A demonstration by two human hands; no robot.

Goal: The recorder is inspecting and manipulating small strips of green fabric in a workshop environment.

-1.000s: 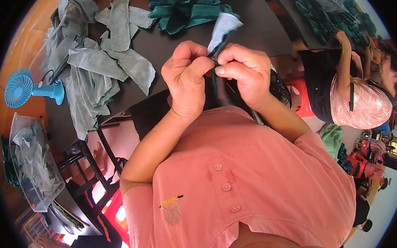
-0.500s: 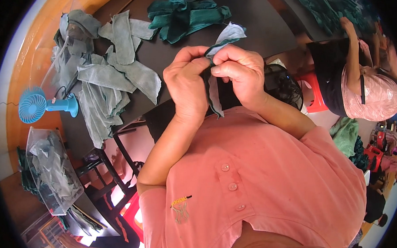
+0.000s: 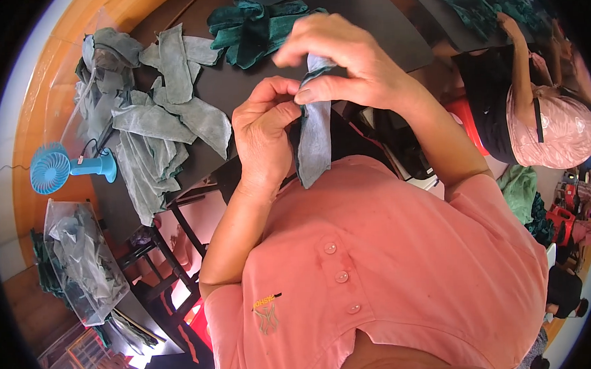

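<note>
A narrow fabric strip (image 3: pixel 317 144), pale grey-blue with a dark green edge, hangs in front of my chest. My left hand (image 3: pixel 261 130) is closed, pinching it near the middle between thumb and index finger. Over its upper part is my right hand (image 3: pixel 362 59), whose thumb touches the cloth beside my left fingertips. The right fingers are stretched out, apart from the thumb and slightly blurred. Part of the strip's top end is hidden behind this hand. Dark green velvet pieces (image 3: pixel 243 35) lie on the table beyond my hands.
Grey-green fabric pieces (image 3: pixel 151 118) are heaped on the dark table (image 3: pixel 205 149) at left, near a blue fan (image 3: pixel 57 167). A clear bin (image 3: pixel 84 259) of cloth stands lower left. People work at both sides, one in a pink patterned top (image 3: pixel 554 133).
My right hand has let its pinch go, spreading its fingers and rising to the upper left. The strip has turned, showing more of its pale side. My left hand keeps its pinch.
</note>
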